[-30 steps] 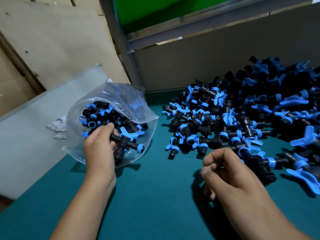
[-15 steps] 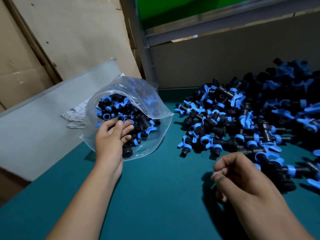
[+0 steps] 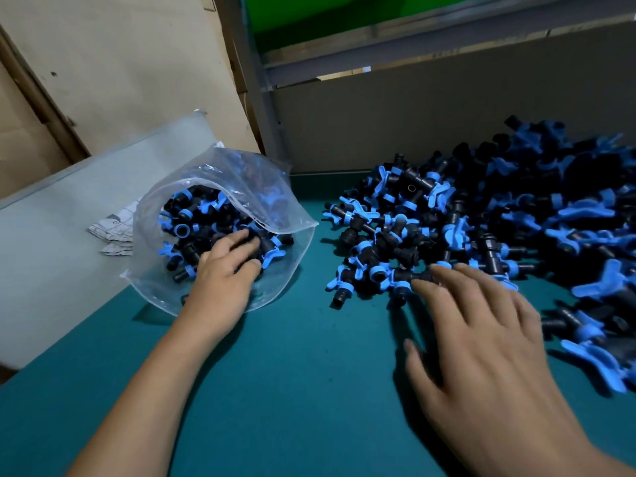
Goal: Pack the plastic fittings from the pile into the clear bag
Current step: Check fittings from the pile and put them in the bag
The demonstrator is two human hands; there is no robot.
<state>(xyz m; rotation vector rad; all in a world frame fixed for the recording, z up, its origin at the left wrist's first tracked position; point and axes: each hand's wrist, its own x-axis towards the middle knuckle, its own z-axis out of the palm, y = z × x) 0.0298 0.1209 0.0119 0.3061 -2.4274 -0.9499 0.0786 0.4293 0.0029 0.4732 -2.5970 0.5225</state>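
My left hand point(image 3: 225, 270) sits in the mouth of the clear bag point(image 3: 275, 215), left of centre in the frame, fingers straight and close together, lying flat on the black-and-blue fittings already inside point(image 3: 192, 228). My fingertips are blurred, so I cannot tell whether they hook any one piece; they look simply laid on top. The bag lies on its side on the teal table point(image 3: 292, 390), its opening turned toward me and its upper lip folded over the load.

My right hand point(image 3: 481, 339) is at the lower right, palm down, fingers spread and straight, the tips touching the near edge of the pile of fittings point(image 3: 481, 218). It holds nothing. The pile fills the right side of the frame, running up to the grey back panel point(image 3: 413, 115).

A crumpled printed paper point(image 3: 110, 228) lies just left of the bag on a pale grey board point(image 3: 51, 253). Cardboard point(image 3: 120, 63) leans in the upper left.
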